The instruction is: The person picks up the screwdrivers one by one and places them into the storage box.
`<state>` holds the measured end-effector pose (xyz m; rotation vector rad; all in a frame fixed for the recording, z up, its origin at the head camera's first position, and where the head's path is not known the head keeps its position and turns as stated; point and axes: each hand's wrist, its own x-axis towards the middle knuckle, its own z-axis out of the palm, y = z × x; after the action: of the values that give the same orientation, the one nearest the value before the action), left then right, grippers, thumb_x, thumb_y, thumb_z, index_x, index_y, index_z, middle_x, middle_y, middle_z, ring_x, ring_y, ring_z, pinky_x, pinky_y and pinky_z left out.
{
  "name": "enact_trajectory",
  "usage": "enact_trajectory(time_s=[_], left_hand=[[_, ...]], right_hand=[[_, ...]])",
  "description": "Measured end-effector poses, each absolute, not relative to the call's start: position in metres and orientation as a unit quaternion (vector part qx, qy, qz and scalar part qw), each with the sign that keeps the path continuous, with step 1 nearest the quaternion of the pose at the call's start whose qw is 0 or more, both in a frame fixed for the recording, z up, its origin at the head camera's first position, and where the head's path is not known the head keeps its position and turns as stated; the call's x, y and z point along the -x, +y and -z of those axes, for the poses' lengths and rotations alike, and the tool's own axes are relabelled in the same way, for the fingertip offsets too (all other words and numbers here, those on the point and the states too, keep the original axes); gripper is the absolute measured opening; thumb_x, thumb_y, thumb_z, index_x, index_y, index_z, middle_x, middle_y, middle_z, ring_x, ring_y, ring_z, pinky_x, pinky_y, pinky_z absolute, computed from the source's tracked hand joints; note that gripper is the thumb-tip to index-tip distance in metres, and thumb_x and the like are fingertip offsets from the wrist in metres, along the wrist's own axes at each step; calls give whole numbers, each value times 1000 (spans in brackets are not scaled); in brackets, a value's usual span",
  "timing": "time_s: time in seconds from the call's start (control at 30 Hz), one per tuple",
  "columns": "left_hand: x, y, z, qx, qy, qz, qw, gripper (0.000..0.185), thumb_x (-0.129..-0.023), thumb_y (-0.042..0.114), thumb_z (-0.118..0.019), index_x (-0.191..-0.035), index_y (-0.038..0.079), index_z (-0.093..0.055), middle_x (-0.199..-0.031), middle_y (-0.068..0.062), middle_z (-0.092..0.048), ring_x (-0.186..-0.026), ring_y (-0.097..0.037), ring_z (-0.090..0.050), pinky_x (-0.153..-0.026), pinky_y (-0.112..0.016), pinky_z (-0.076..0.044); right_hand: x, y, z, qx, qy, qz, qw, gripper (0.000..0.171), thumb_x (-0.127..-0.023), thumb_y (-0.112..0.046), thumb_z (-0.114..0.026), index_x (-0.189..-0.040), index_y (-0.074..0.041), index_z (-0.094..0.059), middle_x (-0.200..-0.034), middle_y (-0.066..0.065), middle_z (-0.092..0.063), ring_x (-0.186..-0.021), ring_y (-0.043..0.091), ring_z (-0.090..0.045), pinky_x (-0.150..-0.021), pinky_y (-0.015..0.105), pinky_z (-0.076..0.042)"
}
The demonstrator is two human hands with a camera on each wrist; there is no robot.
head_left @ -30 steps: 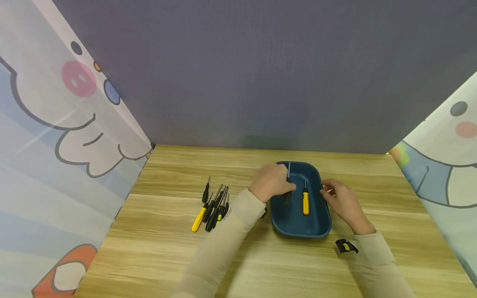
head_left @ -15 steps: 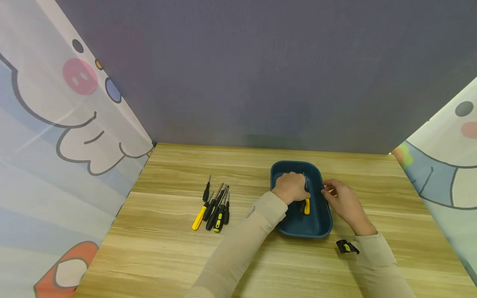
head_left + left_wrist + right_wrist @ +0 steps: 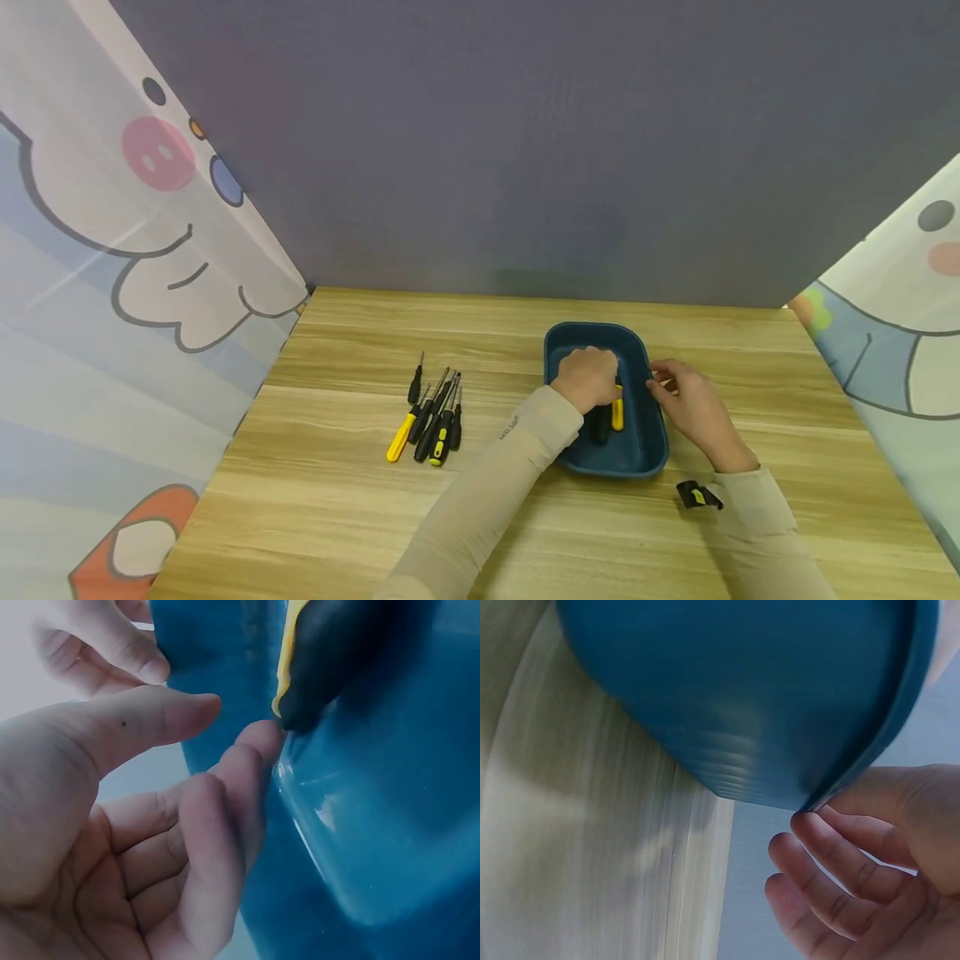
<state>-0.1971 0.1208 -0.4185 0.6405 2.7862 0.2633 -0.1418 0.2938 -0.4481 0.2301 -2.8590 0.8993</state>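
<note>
A blue plastic tray sits on the table, holding a yellow-handled screwdriver and a black-handled screwdriver side by side. Over both of them is my left hand, which hides their upper parts in the head view. The left wrist view shows its thumb and fingers apart with nothing between them, fingertips right at the end of the black handle. At the tray's right side, my right hand pinches the rim between thumb and index finger, its other fingers loosely bent beneath in the right wrist view.
Left of the tray, several screwdrivers with black and yellow handles lie in a bunch on the wooden table. A small black screwdriver lies just behind them. A grey panel stands along the table's back edge.
My left hand has carried the black screwdriver rightward and down into the tray beside the yellow one, and has let go of it. My right hand stays at the rim.
</note>
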Motion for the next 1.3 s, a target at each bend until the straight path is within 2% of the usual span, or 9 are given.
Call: enact_trajectory(time_s=[0.47, 0.67, 0.83, 1.13, 1.3], left_hand=[[187, 111, 407, -230, 963, -88, 108, 21, -90, 41, -75, -88, 20, -72, -75, 6, -60, -62, -11, -53, -53, -27, -46], [185, 102, 404, -247, 959, -106, 86, 30, -91, 37, -74, -71, 17, -65, -60, 5, -50, -52, -9, -50, -46, -24, -42], [184, 89, 400, -249, 960, -107, 74, 38, -93, 34, -73, -63, 17, -57, -51, 5, -37, -44, -8, -43, -40, -21, -37], [180, 57, 387, -247, 959, -117, 76, 42, -96, 26, -69, -59, 15, -52, -48, 6, -35, -39, -7, -40, -38, -20, -35], [176, 37, 382, -236, 961, -119, 77, 36, -97, 27, -67, -65, 15, -55, -53, 4, -41, -43, -8, -41, -39, -21, -35]], right_hand=[[139, 297, 447, -80, -949, -296, 74, 31, -97, -4, -63, -123, 11, -59, -103, 26, -65, -87, 42, -65, -70, 55, -54], [138, 297, 447, -81, -950, -290, 85, 29, -96, -3, -65, -121, 11, -60, -101, 25, -66, -84, 41, -66, -68, 54, -54], [140, 295, 448, -86, -948, -293, 89, 29, -95, -4, -66, -120, 11, -62, -100, 25, -67, -82, 40, -66, -68, 54, -54], [139, 295, 448, -89, -947, -295, 86, 29, -96, -3, -64, -121, 12, -60, -100, 26, -66, -83, 41, -66, -68, 54, -54], [139, 295, 449, -89, -947, -296, 86, 29, -96, -2, -64, -121, 12, -60, -100, 26, -66, -83, 41, -66, -68, 54, -54]])
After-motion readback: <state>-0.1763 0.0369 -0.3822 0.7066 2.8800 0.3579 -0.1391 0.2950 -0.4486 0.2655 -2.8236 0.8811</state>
